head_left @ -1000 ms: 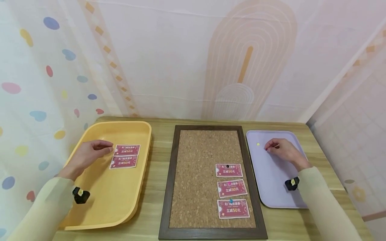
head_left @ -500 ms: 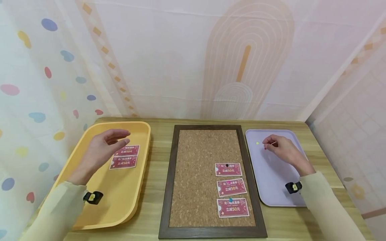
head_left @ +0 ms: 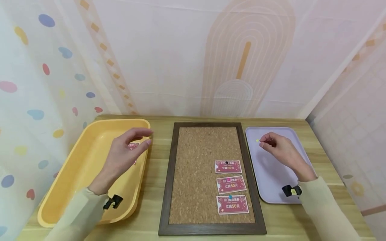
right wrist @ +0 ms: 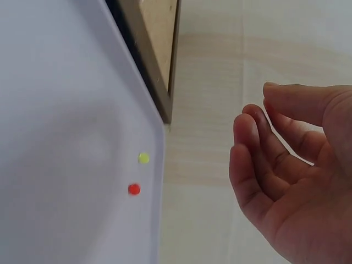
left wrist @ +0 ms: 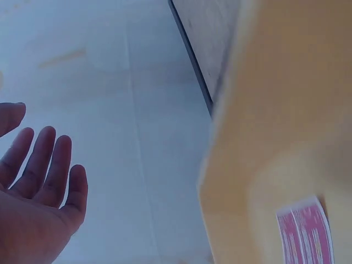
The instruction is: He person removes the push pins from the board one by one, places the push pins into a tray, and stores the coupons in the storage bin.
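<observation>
My left hand (head_left: 120, 155) hovers over the right side of a yellow tray (head_left: 90, 157), thumb and fingers spread apart with nothing between them. Partly hidden beneath it, pink coupons (left wrist: 305, 234) lie in that tray. On the right, my right hand (head_left: 281, 149) is above a lilac tray (head_left: 268, 180), its fingers bent loosely and the thumb close to the index finger. A yellow round pin (right wrist: 143, 158) and a red one (right wrist: 134, 189) lie on the lilac tray; the hand hides the red one in the head view.
Between the trays lies a cork board (head_left: 193, 174) in a dark brown frame. Along its right side sit a top coupon (head_left: 228, 168), a middle coupon (head_left: 233, 185) and a bottom coupon (head_left: 233, 206), with black, pink and blue pins. A patterned curtain (head_left: 169, 60) hangs behind the table.
My left hand has moved rightward from beside the coupons to over the tray's right rim, its fingers spreading. The right hand has shifted slightly left, towards the yellow pin.
</observation>
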### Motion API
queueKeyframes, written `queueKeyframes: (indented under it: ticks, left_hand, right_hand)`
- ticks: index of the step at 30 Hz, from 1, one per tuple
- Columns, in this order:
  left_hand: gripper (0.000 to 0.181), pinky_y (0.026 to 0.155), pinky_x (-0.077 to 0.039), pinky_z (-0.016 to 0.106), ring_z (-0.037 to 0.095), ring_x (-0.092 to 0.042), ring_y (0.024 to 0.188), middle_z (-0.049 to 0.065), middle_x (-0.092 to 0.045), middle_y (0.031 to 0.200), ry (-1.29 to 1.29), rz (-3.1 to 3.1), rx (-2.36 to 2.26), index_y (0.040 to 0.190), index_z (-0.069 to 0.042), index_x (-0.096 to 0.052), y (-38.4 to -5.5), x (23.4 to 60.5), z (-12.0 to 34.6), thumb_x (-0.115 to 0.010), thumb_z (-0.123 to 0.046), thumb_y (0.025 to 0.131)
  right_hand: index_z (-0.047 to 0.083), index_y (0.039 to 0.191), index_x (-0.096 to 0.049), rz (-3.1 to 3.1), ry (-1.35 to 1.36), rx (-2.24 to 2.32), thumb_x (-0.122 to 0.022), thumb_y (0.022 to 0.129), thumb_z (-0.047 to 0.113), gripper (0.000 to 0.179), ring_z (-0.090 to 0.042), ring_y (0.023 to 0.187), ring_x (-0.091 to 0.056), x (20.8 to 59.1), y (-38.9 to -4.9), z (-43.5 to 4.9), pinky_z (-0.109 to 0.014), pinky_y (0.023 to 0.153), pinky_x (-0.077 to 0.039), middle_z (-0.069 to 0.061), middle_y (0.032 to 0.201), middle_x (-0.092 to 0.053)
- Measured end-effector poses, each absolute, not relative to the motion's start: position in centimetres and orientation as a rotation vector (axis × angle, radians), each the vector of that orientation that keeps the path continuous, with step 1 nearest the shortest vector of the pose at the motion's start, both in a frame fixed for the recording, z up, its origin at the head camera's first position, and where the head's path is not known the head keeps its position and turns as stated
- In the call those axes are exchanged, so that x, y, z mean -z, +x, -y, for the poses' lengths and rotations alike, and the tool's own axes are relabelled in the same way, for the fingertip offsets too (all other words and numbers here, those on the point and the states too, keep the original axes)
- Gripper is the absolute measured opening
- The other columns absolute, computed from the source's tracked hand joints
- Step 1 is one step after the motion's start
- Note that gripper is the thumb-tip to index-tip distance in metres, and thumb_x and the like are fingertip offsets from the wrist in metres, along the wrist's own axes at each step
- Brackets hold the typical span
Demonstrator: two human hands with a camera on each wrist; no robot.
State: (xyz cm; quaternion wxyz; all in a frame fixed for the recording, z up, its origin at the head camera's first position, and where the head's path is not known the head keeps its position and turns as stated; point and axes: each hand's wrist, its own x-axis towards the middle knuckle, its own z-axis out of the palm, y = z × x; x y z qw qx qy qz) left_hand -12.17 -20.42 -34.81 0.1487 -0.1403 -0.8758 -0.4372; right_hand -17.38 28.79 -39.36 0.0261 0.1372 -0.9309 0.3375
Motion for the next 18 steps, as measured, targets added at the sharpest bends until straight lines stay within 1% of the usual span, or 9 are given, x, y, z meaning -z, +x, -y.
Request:
queueKeyframes:
  ticks: [2, 4, 8, 10, 14, 16, 18]
  left_hand:
    - [0.026, 0.093, -0.047, 0.015, 0.011, -0.063, 0.108, 0.005, -0.073, 0.119, -0.449, 2.492, 1.286, 0.123, -0.009, -0.072, -12.0, 34.9, 19.4, -0.073, -0.010, 0.097]
    - [0.028, 0.096, -0.045, 0.017, 0.013, -0.064, 0.108, 0.006, -0.073, 0.118, -0.498, 2.467, 1.313, 0.123, -0.007, -0.071, -11.9, 35.0, 18.4, -0.074, -0.006, 0.095]
    - [0.033, 0.098, -0.048, 0.022, 0.017, -0.064, 0.110, 0.007, -0.070, 0.120, -0.555, 2.452, 1.375, 0.124, -0.004, -0.069, -11.8, 35.2, 16.5, -0.077, -0.003, 0.092]
    - [0.035, 0.099, -0.049, 0.027, 0.019, -0.064, 0.112, 0.007, -0.070, 0.122, -0.559, 2.460, 1.404, 0.125, -0.004, -0.068, -11.7, 35.4, 15.7, -0.078, -0.003, 0.092]
    - [0.038, 0.102, -0.050, 0.042, 0.023, -0.063, 0.114, 0.010, -0.068, 0.125, -0.567, 2.488, 1.447, 0.128, -0.006, -0.067, -11.7, 35.9, 14.1, -0.078, -0.004, 0.092]
    - [0.038, 0.102, -0.050, 0.047, 0.024, -0.063, 0.113, 0.011, -0.067, 0.125, -0.574, 2.505, 1.462, 0.129, -0.006, -0.066, -11.8, 36.1, 13.3, -0.077, -0.006, 0.092]
    - [0.039, 0.101, -0.051, 0.050, 0.027, -0.064, 0.113, 0.011, -0.067, 0.124, -0.598, 2.513, 1.477, 0.129, -0.004, -0.065, -11.9, 36.3, 12.5, -0.078, -0.006, 0.092]
  right_hand:
    - [0.001, 0.106, -0.068, 2.862, 0.428, -1.053, -0.070, 0.098, 0.008, 0.011, -0.022, 0.080, -0.056, 39.2, -17.0, -28.5, -0.027, 0.066, -0.047, -0.008, 0.091, -0.068]
    - [0.001, 0.105, -0.068, 2.844, 0.430, -1.065, -0.070, 0.097, 0.008, 0.011, -0.022, 0.081, -0.058, 39.2, -16.7, -28.2, -0.026, 0.067, -0.048, -0.009, 0.092, -0.069]
    - [0.002, 0.104, -0.068, 2.804, 0.441, -1.087, -0.070, 0.097, 0.007, 0.009, -0.023, 0.084, -0.061, 39.2, -16.1, -27.5, -0.025, 0.070, -0.050, -0.009, 0.093, -0.070]
    - [0.002, 0.104, -0.068, 2.785, 0.454, -1.100, -0.070, 0.097, 0.008, 0.009, -0.022, 0.085, -0.063, 39.2, -15.9, -27.1, -0.025, 0.072, -0.051, -0.008, 0.094, -0.071]
    - [0.003, 0.104, -0.069, 2.765, 0.484, -1.111, -0.070, 0.097, 0.007, 0.008, -0.021, 0.086, -0.064, 39.4, -15.6, -26.3, -0.026, 0.074, -0.052, -0.007, 0.094, -0.071]
    - [0.003, 0.104, -0.069, 2.758, 0.505, -1.117, -0.070, 0.097, 0.007, 0.008, -0.021, 0.087, -0.065, 39.5, -15.4, -25.9, -0.028, 0.076, -0.052, -0.006, 0.094, -0.071]
    - [0.004, 0.104, -0.070, 2.758, 0.518, -1.132, -0.071, 0.097, 0.008, 0.008, -0.021, 0.088, -0.065, 39.7, -15.3, -25.5, -0.030, 0.078, -0.053, -0.005, 0.094, -0.072]
